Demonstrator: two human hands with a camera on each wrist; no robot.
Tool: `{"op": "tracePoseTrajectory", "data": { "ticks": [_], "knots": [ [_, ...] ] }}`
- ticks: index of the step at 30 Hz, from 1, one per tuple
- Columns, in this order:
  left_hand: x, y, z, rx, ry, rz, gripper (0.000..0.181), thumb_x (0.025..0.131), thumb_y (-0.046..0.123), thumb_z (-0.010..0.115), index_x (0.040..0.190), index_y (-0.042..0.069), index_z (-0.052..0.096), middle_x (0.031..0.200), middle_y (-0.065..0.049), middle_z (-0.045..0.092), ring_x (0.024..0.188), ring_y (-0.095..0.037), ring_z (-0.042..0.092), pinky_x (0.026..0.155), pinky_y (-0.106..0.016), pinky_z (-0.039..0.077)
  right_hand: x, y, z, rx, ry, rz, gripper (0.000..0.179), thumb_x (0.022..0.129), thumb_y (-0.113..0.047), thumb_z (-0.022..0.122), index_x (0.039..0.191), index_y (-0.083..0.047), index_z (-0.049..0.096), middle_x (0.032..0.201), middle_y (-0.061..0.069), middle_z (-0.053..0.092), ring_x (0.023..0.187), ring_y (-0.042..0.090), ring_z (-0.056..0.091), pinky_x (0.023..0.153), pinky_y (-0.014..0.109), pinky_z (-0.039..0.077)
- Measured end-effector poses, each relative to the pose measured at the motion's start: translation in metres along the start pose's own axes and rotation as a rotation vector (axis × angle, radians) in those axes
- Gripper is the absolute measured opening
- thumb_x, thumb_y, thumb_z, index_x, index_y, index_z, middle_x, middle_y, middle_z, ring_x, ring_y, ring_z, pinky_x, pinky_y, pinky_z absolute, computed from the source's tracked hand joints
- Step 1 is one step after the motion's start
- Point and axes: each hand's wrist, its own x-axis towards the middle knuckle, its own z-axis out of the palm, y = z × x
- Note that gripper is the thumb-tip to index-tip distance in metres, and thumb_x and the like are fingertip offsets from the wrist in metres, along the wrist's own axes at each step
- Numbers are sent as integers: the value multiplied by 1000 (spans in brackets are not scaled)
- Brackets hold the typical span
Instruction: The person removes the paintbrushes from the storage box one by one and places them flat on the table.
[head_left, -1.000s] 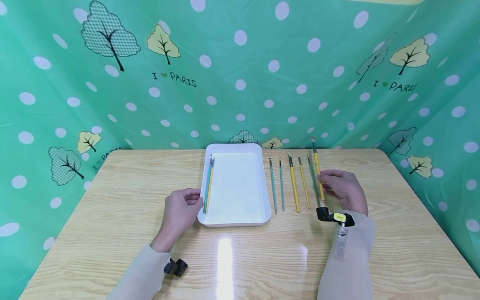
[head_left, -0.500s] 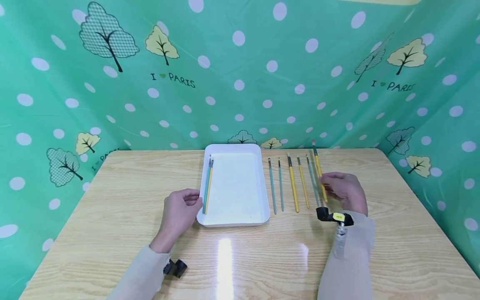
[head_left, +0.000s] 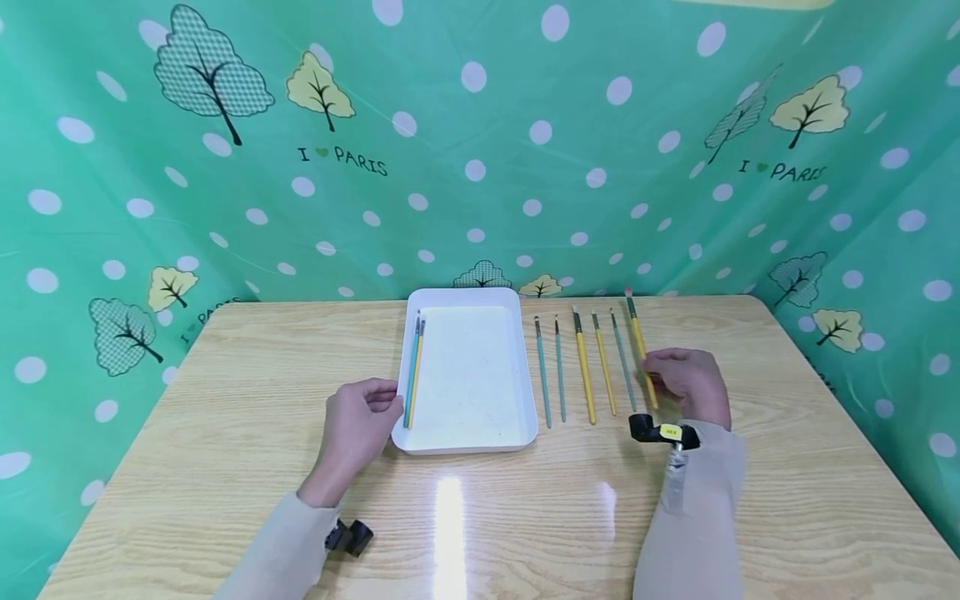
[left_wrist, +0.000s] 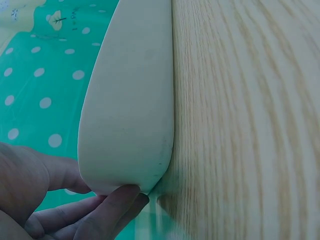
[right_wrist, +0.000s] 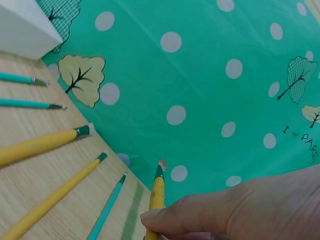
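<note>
My right hand [head_left: 690,383] pinches a yellow paintbrush [head_left: 637,332] with a pinkish tip, right of the row of brushes. In the right wrist view, thumb and fingers hold that brush by its handle, bristles pointing away. At the left wall of a white tray [head_left: 472,375], my left hand [head_left: 362,421] grips the rim near the front corner. Its fingers lie against the tray's outer side [left_wrist: 127,110] in the left wrist view. Inside the tray, along the left wall, lie a teal paintbrush [head_left: 411,375] and a thin yellow paintbrush [head_left: 417,377], side by side.
Between tray and right hand lie two teal brushes [head_left: 543,375], a thick yellow brush [head_left: 585,371], a thinner yellow brush [head_left: 604,367] and another teal brush [head_left: 623,362], roughly parallel. A green dotted cloth [head_left: 480,208] hangs behind the wooden table [head_left: 285,367].
My right hand has lowered the yellow paintbrush slightly toward the table, a little nearer to me. My left hand stays at the tray's rim.
</note>
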Motion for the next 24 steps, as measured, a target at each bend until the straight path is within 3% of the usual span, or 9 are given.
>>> {"op": "tracePoseTrajectory", "data": {
  "ticks": [4,13,20,24],
  "knots": [
    [1,1,1,4,3,-4,24,94,8,66,113,-2,74,102,-17,77,92,-24,73,74,-28,63,0,1,0,1,17,-3,40,96,-8,65,133,8,60,101,6,64,75,9,65,66,23,59],
    [0,2,0,1,0,-10,23,94,8,66,113,-2,74,102,-17,76,92,-23,73,74,-27,63,2,4,3,-19,74,55,40,96,-10,65,133,3,62,126,17,61,82,12,63,64,20,56],
    [0,1,0,-2,-1,-16,24,94,8,66,113,-2,74,102,-16,76,92,-23,73,75,-28,63,4,9,4,-30,102,22,37,92,-6,69,127,6,65,110,15,65,77,12,63,62,21,55],
    [0,1,0,0,0,-14,23,93,8,66,113,-2,74,102,-17,76,92,-24,73,74,-28,63,6,11,4,-91,131,14,35,91,-6,72,123,6,68,102,12,68,76,13,63,60,21,52]
  ]
}}
